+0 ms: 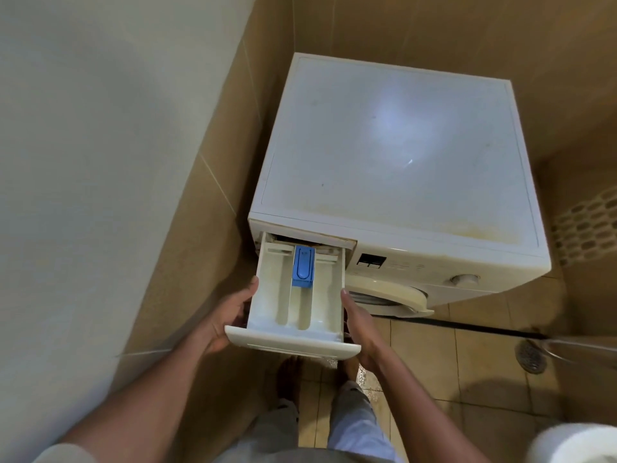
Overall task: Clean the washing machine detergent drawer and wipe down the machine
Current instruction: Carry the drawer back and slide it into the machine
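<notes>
A pale wall (pixel 83 162) filled the left side, meeting tan tiles that ran down toward the floor. The left hand (pixel 227 315) gripped the left side of the detergent drawer (pixel 297 309), thumb along its upper edge and fingers curled under it. The drawer stood pulled far out of its slot at the front left corner of the washing machine (pixel 400 155), its white compartments open to view and a blue insert (pixel 303 267) sitting in the middle channel near the back. The right hand (pixel 359 325) clasped the drawer's right side, thumb lying against the wall. Further right, the machine's control dial (pixel 464 279) showed on the front panel, and a floor drain (pixel 531 355) lay in the tiled floor (pixel 484 379).
</notes>
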Action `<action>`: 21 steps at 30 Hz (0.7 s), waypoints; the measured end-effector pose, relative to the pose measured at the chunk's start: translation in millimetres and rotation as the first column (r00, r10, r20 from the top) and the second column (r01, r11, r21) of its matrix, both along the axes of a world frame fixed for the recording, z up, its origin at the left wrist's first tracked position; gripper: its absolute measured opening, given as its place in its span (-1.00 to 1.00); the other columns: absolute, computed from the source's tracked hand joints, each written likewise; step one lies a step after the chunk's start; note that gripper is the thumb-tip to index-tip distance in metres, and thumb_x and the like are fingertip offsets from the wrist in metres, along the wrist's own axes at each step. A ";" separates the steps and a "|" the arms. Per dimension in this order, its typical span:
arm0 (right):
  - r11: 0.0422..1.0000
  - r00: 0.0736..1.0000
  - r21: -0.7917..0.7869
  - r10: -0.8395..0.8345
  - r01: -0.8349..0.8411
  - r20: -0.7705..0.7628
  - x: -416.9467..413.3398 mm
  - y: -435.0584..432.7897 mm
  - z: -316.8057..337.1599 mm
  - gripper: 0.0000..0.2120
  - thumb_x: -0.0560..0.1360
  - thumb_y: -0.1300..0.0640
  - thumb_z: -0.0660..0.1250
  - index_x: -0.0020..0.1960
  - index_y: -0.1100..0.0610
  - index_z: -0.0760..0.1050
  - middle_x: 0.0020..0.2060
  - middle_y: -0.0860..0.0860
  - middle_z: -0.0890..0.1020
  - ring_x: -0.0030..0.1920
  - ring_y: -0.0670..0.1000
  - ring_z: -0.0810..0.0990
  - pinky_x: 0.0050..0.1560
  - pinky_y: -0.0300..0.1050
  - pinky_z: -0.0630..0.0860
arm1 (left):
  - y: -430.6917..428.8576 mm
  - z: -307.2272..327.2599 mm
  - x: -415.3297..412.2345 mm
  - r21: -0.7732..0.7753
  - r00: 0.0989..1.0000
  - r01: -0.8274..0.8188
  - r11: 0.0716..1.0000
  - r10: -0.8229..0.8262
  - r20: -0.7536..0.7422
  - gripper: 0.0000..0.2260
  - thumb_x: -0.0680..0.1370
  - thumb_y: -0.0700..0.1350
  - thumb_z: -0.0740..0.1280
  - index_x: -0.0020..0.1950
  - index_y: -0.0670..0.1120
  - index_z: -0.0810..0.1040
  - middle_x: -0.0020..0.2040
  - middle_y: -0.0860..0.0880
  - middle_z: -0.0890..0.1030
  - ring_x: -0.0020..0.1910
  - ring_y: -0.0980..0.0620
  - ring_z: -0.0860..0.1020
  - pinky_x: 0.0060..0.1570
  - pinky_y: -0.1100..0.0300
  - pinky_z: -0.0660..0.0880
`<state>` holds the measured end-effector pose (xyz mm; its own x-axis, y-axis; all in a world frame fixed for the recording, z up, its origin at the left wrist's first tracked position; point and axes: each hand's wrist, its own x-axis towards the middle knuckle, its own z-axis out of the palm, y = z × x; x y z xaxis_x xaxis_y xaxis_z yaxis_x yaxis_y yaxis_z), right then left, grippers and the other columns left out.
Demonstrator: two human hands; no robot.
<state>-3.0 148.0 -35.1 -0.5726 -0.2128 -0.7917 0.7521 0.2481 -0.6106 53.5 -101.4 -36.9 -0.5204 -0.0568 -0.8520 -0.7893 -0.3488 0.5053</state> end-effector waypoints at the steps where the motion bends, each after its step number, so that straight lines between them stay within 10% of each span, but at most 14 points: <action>1: 1.000 1.000 -0.002 -0.009 0.009 0.005 -0.2 -1.1 2.5 -0.38 0.64 -0.27 0.07 0.57 0.07 0.23 0.52 0.03 0.34 0.52 0.11 0.29 0.49 0.09 0.21 | 0.0 0.1 -1.2 -0.009 1.000 0.000 1.000 0.000 -0.002 -0.41 0.46 0.30 0.30 0.26 -0.12 0.59 0.10 -0.23 0.70 0.11 -0.27 0.67 0.03 -0.12 0.64; 9: 1.000 1.000 0.021 -0.006 0.005 0.025 3.1 9.2 -4.7 -0.66 0.67 -0.19 0.06 0.14 -0.06 0.54 0.09 -0.10 0.65 -0.06 -0.16 0.59 -0.12 -0.23 0.46 | 5.9 -0.7 -0.6 -0.016 1.000 -0.019 1.000 0.018 -0.021 -0.46 0.45 0.28 0.32 0.21 -0.10 0.62 0.09 -0.19 0.72 0.12 -0.22 0.67 0.16 -0.15 0.59; 12: 1.000 1.000 0.001 -0.016 0.016 -0.007 2.3 9.4 14.9 -0.60 0.70 -0.10 0.03 0.34 0.09 0.46 -0.03 -0.19 0.56 -0.18 -0.24 0.50 -0.23 -0.37 0.40 | 8.0 -4.7 0.3 -0.012 1.000 -0.009 1.000 0.009 -0.026 -0.47 0.45 0.29 0.32 0.20 -0.08 0.63 0.10 -0.18 0.71 0.14 -0.23 0.66 0.20 -0.18 0.57; 21: 0.997 0.996 0.064 -0.043 0.048 -0.076 18.8 2.4 -13.0 -0.64 0.63 -0.27 0.09 0.04 -0.11 0.58 0.00 -0.09 0.69 0.07 -0.04 0.64 0.13 -0.05 0.51 | -5.4 -9.4 0.1 0.029 0.999 -0.011 1.000 0.012 -0.036 -0.46 0.43 0.24 0.38 0.24 -0.11 0.62 0.18 -0.24 0.67 0.20 -0.28 0.63 0.29 -0.31 0.47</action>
<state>15.8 150.4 -48.1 -0.6382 -0.1342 -0.7581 0.7167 0.2562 -0.6487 53.6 -106.8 -46.3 -0.5503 -0.0388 -0.8341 -0.7667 -0.3721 0.5232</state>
